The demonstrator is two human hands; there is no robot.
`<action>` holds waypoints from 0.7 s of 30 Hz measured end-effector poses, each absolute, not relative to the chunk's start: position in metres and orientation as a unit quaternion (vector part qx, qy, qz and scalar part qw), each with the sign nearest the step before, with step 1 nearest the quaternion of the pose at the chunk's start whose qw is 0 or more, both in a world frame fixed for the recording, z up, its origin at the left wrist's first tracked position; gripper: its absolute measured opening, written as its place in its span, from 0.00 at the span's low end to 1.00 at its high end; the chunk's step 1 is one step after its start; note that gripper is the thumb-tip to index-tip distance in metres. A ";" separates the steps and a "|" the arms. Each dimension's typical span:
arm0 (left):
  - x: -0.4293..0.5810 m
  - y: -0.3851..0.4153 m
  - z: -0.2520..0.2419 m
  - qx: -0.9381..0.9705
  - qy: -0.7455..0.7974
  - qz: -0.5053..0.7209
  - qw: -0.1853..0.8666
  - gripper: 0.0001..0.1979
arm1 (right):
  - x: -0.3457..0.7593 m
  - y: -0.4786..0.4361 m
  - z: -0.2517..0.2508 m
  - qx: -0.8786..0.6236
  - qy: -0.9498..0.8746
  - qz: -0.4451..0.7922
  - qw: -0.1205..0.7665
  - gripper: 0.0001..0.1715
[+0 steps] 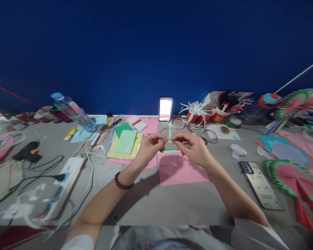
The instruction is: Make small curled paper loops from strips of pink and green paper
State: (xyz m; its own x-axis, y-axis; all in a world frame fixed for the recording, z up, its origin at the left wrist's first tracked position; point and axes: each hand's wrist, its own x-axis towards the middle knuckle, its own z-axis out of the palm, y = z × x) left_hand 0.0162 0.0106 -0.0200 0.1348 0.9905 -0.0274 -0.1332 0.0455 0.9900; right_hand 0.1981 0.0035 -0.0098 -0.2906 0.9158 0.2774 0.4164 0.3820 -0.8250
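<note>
cluttered grey table [151, 201] (blue wall [146, 52] behind)

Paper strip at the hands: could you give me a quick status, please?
Fingers of left hand and right hand pinch the paper strip. Held above pink sheet. Nothing in the way.

matt pink paper sheet [181, 168] beside glossy phone [261, 185].
</note>
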 end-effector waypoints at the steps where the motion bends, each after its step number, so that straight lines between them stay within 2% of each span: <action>1: 0.016 0.010 -0.020 0.487 0.441 0.490 0.573 0.13 | 0.197 0.003 -0.010 -0.447 -0.746 0.297 0.394 0.10; 5: 0.017 0.010 -0.021 0.486 0.440 0.492 0.573 0.13 | 0.192 0.003 -0.013 -0.395 -0.790 0.114 0.455 0.10; 8: 0.019 0.009 -0.022 0.487 0.435 0.491 0.576 0.13 | 0.189 0.002 -0.020 -0.371 -0.804 0.021 0.464 0.10; 14: 0.022 0.005 -0.023 0.512 0.434 0.496 0.550 0.10 | 0.185 0.002 -0.024 -0.379 -0.817 -0.034 0.433 0.10; 21: 0.023 -0.003 -0.020 0.605 0.454 0.503 0.419 0.07 | 0.184 0.000 -0.023 -0.371 -0.815 -0.033 0.445 0.11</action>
